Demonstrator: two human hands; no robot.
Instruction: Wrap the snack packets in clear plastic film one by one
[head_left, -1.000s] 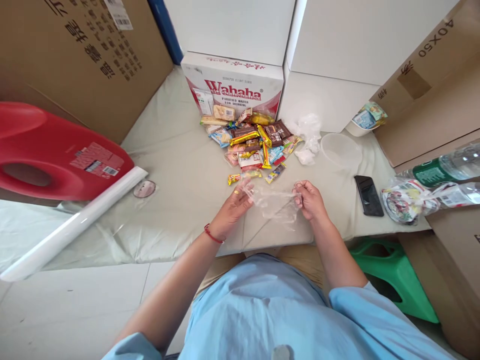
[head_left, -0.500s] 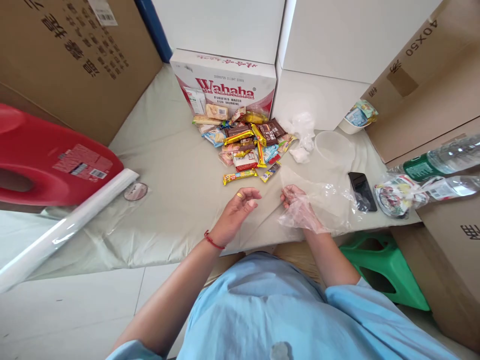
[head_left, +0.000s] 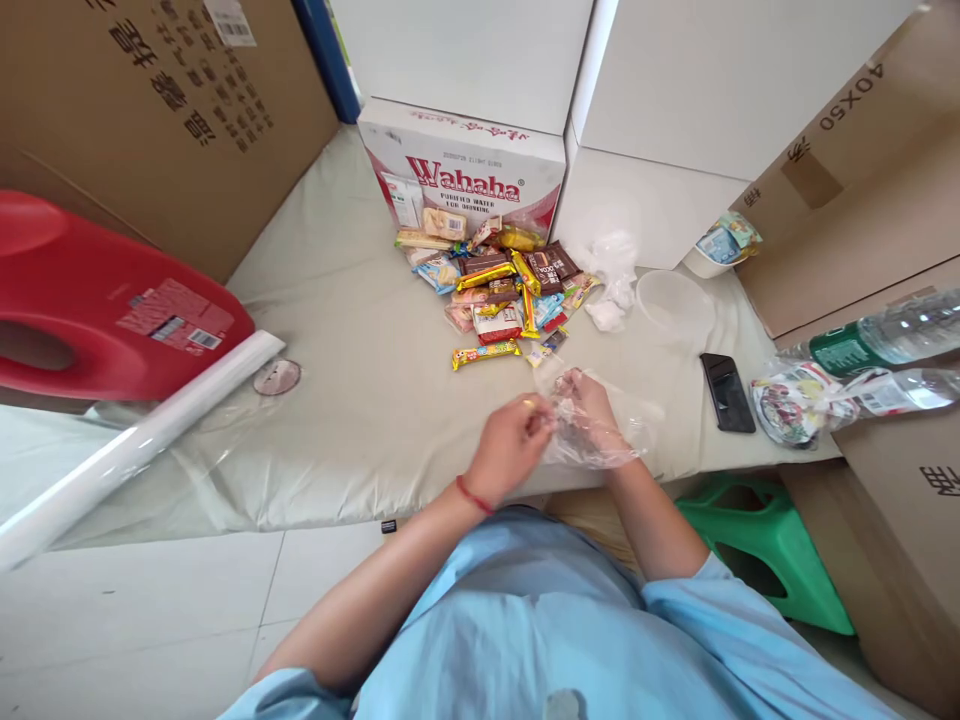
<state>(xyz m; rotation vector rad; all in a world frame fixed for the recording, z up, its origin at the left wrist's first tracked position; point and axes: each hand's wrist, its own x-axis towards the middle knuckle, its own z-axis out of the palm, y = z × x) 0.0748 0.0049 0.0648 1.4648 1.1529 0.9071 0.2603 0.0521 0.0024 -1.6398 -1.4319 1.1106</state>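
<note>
A clear plastic bag (head_left: pixel 628 425) is bunched between my two hands above the table's front part. My right hand (head_left: pixel 589 408) is closed on it, and the thin film drapes over the fingers and wrist. From the left, my left hand (head_left: pixel 512 445) pinches the bag's edge with thumb and fingers. Just beyond the hands lies a heap of wrapped snacks (head_left: pixel 499 290), with chocolate bars, biscuits and yellow-wrapped sticks. One yellow snack bar (head_left: pixel 486 355) rests at the heap's near side. Crumpled white plastic (head_left: pixel 615 285) sits right of the heap.
A round translucent lid (head_left: pixel 675 307), a black phone (head_left: pixel 727 393) and water bottles (head_left: pixel 847 345) lie on the right. At left are a red jug (head_left: pixel 112 300) and a plastic film roll (head_left: pixel 142 440). A Wahaba carton (head_left: pixel 465 175) stands behind; a green stool (head_left: pixel 772 550) is below.
My left hand has moved right and closed on the bag's edge, beside my right hand. The bag is drawn in and more bunched. The camera view has shifted slightly.
</note>
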